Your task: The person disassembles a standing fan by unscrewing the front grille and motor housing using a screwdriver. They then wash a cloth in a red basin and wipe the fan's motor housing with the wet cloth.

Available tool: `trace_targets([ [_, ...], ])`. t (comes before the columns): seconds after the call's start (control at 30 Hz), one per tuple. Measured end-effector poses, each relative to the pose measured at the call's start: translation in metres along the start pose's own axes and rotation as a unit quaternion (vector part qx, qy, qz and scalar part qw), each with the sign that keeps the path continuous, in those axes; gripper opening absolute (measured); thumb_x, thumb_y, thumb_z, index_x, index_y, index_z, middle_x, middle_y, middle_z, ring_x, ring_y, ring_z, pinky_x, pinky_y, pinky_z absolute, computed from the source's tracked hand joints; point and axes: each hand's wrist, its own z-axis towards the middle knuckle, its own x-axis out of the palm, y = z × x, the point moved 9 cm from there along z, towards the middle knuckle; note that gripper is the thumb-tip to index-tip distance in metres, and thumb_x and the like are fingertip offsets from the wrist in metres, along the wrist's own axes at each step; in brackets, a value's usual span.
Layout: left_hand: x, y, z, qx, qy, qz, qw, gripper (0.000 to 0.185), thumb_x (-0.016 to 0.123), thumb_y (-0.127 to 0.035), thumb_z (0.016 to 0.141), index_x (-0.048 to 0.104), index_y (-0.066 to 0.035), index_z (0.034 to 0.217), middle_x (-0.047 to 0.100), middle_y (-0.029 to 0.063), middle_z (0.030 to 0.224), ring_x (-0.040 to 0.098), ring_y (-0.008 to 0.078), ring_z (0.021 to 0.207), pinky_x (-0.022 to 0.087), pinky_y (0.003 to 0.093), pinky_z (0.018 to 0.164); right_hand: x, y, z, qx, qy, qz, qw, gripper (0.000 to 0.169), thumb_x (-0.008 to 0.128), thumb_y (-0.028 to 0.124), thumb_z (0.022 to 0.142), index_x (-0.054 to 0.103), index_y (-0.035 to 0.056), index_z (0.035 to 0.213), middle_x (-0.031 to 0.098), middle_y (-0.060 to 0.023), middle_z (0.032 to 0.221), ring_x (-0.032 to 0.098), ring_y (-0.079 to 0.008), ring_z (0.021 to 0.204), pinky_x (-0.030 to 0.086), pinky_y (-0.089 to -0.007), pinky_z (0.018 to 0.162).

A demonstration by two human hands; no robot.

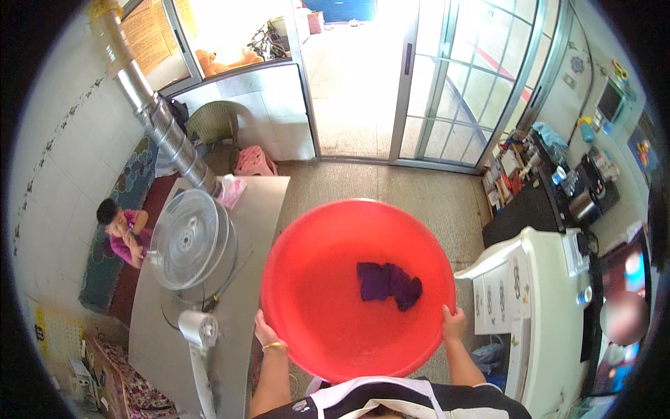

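Observation:
A large round red plastic basin (324,335) is held up in front of my body between both hands. My left hand (268,331), with a gold bracelet at the wrist, grips its left rim. My right hand (454,322) grips the rim on the right side. Inside, right of the basin's middle, lies a crumpled dark purple cloth (378,282). The fingers of both hands are partly hidden by the rim.
To the left, a grey table (261,209) bears a dismantled fan's grille (186,241) and motor head (199,330). A metal flue pipe (172,141) rises from it. A person (128,235) sits beyond. A white cabinet (549,314) stands right; a sliding glass door (460,94) is ahead.

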Motion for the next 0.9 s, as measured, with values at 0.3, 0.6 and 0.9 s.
trace_targets([
  [0.3, 0.337, -0.083, 0.250, 0.135, 0.095, 0.039, 0.986, 0.034, 0.049, -0.024, 0.086, 0.057, 0.006, 0.101, 0.058, 0.0108, 0.104, 0.055, 0.0195, 0.096, 0.045, 0.0329, 0.086, 0.219, 0.147, 0.269, -0.039, -0.049, -0.020, 0.998, 0.037, 0.070, 0.030, 0.077, 0.059, -0.0050, 0.078, 0.060, -0.0091, 0.070, 0.054, -0.0169, 0.066, 0.045, -0.0335, 0.062],
  [0.6, 0.664, -0.140, 0.420, 0.182, 0.151, 0.059, 0.970, 0.026, 0.053, -0.020, 0.085, 0.058, 0.005, 0.093, 0.059, 0.0092, 0.092, 0.057, 0.0183, 0.084, 0.047, 0.0320, 0.078, 0.441, 0.190, 0.534, -0.005, -0.076, 0.002, 0.997, 0.050, 0.068, 0.043, 0.077, 0.060, -0.0068, 0.073, 0.061, -0.0142, 0.066, 0.057, -0.0211, 0.062, 0.045, -0.0373, 0.061],
  [0.9, 0.970, -0.150, 0.602, 0.233, 0.220, 0.121, 0.939, 0.020, 0.053, -0.016, 0.086, 0.055, 0.003, 0.093, 0.058, 0.0075, 0.091, 0.056, 0.0146, 0.083, 0.047, 0.0284, 0.077, 0.650, 0.219, 0.806, 0.059, -0.061, 0.015, 0.996, 0.068, 0.052, 0.059, 0.081, 0.063, -0.0083, 0.081, 0.065, -0.0199, 0.074, 0.063, -0.0290, 0.071, 0.045, -0.0401, 0.064],
])
